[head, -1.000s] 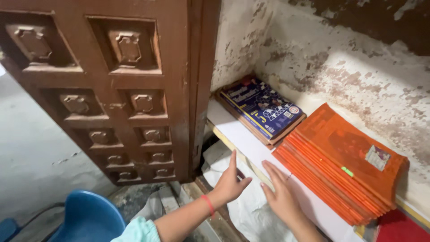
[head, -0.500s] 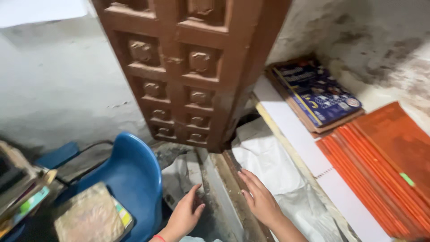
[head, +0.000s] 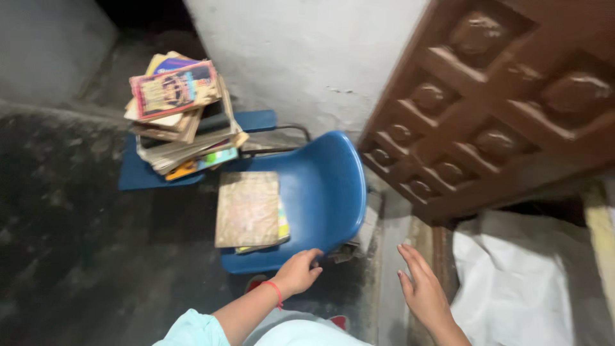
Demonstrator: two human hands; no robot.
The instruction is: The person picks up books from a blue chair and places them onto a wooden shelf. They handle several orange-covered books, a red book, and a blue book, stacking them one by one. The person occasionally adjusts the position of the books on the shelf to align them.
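**Hands swing from the shelf to the blue chair**

Both hands have left the shelf of orange books. Left hand (head: 298, 270), fingers loosely curled and empty, touches the front edge of the blue plastic chair (head: 320, 192). Right hand (head: 421, 288) hovers open, holding nothing, beside the carved brown wooden door (head: 487, 109). A worn tan book (head: 247, 208) lies on the seat; behind, a stack of books (head: 179, 115).

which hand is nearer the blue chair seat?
Left. The left hand is at the front rim of the blue chair seat, its fingers curled against the edge. The right hand hangs open off to the chair's right, over the floor, clear of it.
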